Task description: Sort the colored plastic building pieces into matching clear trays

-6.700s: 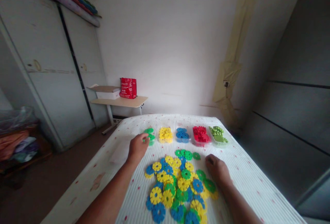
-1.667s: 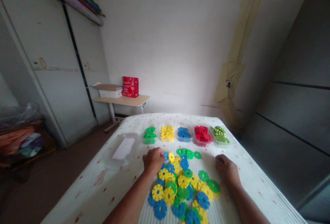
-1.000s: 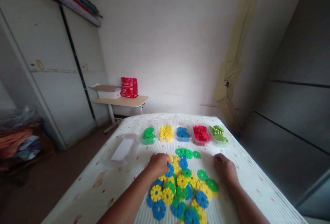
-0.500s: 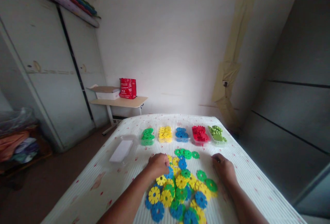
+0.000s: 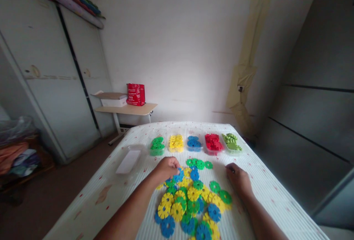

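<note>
My left hand is closed in a pinch on a blue notched plastic disc, held at the upper left of a loose pile. In that pile, yellow discs, green discs and more blue discs overlap on the table. My right hand rests on the cloth right of the pile, its fingers curled in with nothing seen in them. A short row of green discs lies between the hands, a little farther off.
Clear tubs stand in a row behind the pile, holding green, yellow, blue, red and light green pieces. A clear lid or tray with a white card lies left. The table has a ribbed white cover.
My left hand has lifted the blue disc up and slightly left, baring yellow and green discs beneath. My right hand stays in place. The view has shifted slightly.
</note>
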The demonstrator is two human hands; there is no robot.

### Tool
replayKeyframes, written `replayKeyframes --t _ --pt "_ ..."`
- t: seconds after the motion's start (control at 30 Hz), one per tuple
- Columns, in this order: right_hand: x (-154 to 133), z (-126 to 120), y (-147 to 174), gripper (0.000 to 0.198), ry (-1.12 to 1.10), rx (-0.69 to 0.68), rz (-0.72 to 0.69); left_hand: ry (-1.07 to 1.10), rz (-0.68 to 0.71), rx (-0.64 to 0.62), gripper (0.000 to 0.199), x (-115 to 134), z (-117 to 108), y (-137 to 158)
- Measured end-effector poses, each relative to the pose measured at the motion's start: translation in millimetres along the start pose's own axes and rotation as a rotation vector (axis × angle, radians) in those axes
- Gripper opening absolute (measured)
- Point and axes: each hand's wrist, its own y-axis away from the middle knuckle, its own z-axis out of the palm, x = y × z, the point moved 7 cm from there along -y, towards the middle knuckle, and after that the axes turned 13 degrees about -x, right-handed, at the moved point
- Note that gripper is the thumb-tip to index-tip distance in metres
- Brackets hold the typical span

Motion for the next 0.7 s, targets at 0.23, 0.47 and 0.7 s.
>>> replayKeyframes --t 0.23,0.47,0.7 --pt "0 0 0 0.025 -0.001 0.025 0.001 0.149 0.042 0.141 0.016 16 -9 -43" --pt "-2 -2 1 0.023 -0.035 0.039 -0.029 0.227 0.104 0.379 0.026 41 -16 -82" --pt "-4 -3 2 0.024 -0.039 0.012 -0.020 0.061 0.144 0.520 0.013 13 -25 -20"
